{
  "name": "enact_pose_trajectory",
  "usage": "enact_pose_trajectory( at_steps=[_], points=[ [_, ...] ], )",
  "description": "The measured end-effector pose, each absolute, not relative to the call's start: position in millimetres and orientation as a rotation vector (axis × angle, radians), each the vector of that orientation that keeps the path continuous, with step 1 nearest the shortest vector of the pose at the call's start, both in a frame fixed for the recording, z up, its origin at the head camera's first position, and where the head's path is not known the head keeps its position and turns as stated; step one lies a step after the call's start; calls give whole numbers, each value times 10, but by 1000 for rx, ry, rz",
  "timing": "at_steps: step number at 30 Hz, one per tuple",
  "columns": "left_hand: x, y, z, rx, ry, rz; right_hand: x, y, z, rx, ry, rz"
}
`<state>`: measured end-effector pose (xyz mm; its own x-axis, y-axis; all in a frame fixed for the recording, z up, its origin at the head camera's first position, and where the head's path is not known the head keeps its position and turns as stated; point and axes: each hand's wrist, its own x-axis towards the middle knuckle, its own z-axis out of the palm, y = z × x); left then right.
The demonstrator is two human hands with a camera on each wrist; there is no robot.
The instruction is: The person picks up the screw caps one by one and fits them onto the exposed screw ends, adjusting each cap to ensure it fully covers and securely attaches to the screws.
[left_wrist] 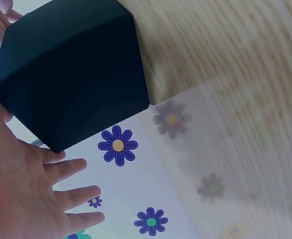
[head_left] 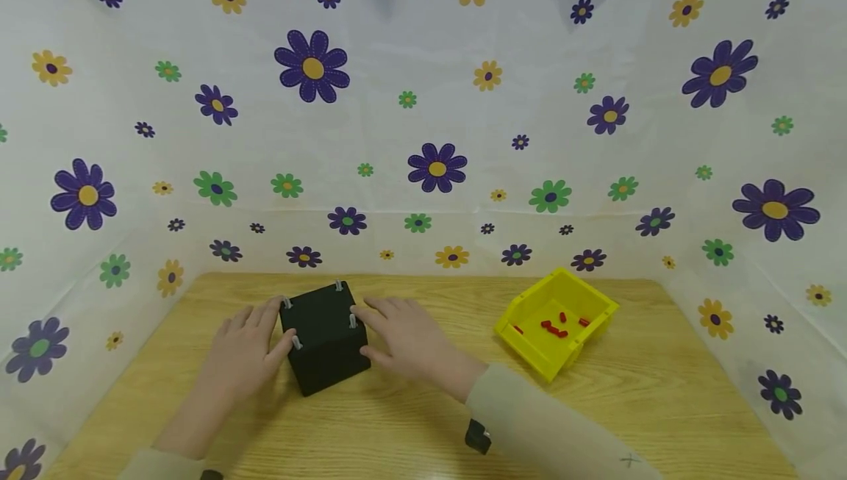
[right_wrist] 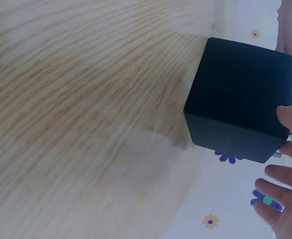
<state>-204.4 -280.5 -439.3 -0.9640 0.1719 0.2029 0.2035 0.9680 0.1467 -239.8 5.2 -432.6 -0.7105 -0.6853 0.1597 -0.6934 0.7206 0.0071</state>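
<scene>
1. A person's left hand (head_left: 245, 348) and right hand (head_left: 412, 340) flank a black box (head_left: 331, 359), fingers (left_wrist: 66, 172) extended and spread.
2. The box sits on the wooden bench (head_left: 370, 439), gray clips (head_left: 353, 321) at its top corners.
3. To the right, a yellow bin (head_left: 576, 292) holds red pieces (head_left: 563, 317).
4. Behind hangs flower-print cloth (head_left: 397, 134).

Sm. X-like mark (head_left: 630, 459), R sleeve (head_left: 556, 425)

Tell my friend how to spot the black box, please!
Look at the wooden table below the flowery cloth. On its left half, between the left hand and the right hand, sits the black box. Unlike the open yellow bin holding small red pieces, it is dark and blocky, with four grey pieces near its top corners.
</scene>
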Motion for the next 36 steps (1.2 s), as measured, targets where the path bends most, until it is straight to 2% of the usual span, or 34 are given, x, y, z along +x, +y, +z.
enact_pose_trajectory(
  at_steps=[36],
  points=[
    [-2099, -2573, -4352, -553, -2883, -171, -2269, 371, -4390, 1154, -2532, -5]
  ],
)
